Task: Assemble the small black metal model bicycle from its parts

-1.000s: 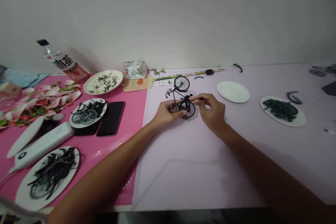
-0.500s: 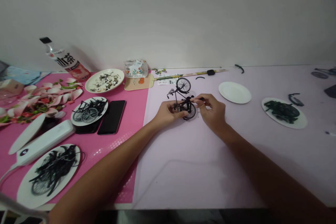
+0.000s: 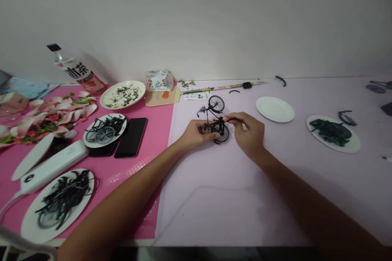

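A small black model bicycle [image 3: 216, 104] is held on its side just over the lilac part of the table, one spoked wheel away from me and the other close to my fingers. My left hand [image 3: 198, 133] is closed round its frame and near wheel, the thumb lying across that wheel. My right hand [image 3: 249, 132] pinches a thin dark piece [image 3: 233, 119] against the bicycle's right side. Fingers cover part of that piece, so whether it is joined to the bicycle I cannot tell.
White plates with black bicycle parts stand left [image 3: 29, 222] and right [image 3: 355, 144]. A bare white plate [image 3: 275, 109] lies right of my hands. On the pink side are a phone [image 3: 131, 136], a white cordless device [image 3: 55, 167], a bottle [image 3: 81, 73] and petal-like pieces [image 3: 67, 112].
The whole scene sits slightly lower and further right in view. Both hands keep their grip on the bicycle and the thin piece; the bicycle's tilt has altered slightly.
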A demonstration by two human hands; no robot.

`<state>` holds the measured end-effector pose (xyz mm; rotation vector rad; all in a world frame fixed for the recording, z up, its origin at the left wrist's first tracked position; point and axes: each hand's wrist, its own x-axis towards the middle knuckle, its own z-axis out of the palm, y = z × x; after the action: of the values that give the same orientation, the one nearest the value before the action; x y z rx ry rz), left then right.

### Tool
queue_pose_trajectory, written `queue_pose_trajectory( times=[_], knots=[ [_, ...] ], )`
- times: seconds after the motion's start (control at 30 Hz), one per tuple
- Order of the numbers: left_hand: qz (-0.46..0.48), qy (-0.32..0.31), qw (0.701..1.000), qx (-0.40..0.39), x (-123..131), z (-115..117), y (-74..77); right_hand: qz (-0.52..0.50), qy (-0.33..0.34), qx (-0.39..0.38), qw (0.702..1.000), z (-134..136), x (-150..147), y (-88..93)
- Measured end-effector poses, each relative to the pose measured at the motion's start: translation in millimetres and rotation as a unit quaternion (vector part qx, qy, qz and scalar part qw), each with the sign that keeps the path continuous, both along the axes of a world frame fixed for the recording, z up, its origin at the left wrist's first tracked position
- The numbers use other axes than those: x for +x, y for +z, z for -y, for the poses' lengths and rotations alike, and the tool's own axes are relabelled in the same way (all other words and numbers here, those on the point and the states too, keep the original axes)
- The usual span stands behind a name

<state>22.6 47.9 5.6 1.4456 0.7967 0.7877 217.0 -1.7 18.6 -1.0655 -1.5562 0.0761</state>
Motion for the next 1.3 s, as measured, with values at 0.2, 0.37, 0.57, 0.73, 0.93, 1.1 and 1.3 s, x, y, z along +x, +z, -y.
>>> queue_pose_trajectory(
  times=[0.2,0.37,0.57,0.73,0.93,1.1,1.3],
  knots=[
    [-0.018,-0.001,1.000,0.010,-2.9,-2.5,4.8,0.030,-0.001,0.050,0.998,0.3,0.6,-1.3],
    [-0.033,-0.033,0.999,0.010,-5.2,-5.1,8.0,0.014,-0.057,0.046,0.997,-4.6,5.7,0.0],
    [-0.015,-0.044,0.999,0.004,-5.9,-5.6,8.7,-0.048,-0.014,0.029,0.998,-2.6,-0.4,4.6],
    [-0.010,-0.045,0.999,0.001,-6.3,-6.1,8.6,-0.034,0.028,0.018,0.999,-0.9,-1.7,5.1],
    [-0.009,-0.053,0.999,0.007,-6.0,-6.4,9.5,-0.102,0.024,0.018,0.994,-4.8,2.4,-0.1],
    [-0.021,-0.047,0.999,0.007,-7.4,-7.4,8.2,-0.106,0.053,-0.010,0.993,0.3,-2.4,4.9],
    [-0.016,-0.050,0.999,0.003,-7.6,-7.7,6.4,-0.101,0.070,0.012,0.992,3.3,-8.5,6.4]
  ],
)
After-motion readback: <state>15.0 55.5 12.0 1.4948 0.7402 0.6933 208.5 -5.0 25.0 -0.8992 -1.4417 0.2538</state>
